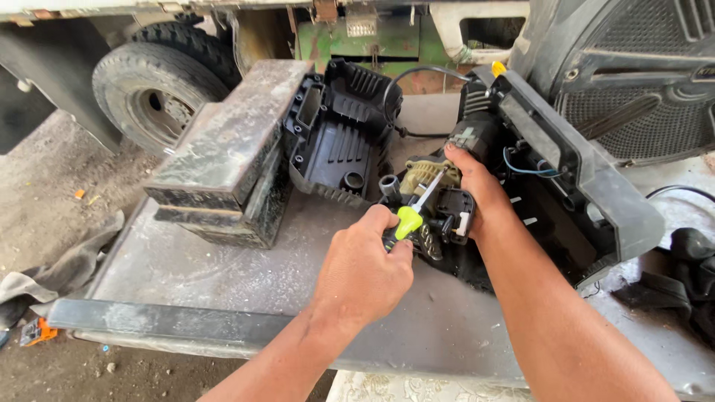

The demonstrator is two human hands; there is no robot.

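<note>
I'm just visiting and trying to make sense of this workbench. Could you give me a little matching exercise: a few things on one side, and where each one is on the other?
Things:
1. screwdriver
2. black plastic cover
3. tyre
4. right hand

Places:
A. lying open side up beside the metal block
B. on the motor of the opened machine
C. in the left hand
D. on the ground beyond the table

Pairs: 1-C, 2-A, 3-D, 4-B

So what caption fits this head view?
Left hand drives a green-handled screwdriver into a motor unit steadied by the right hand.
</note>
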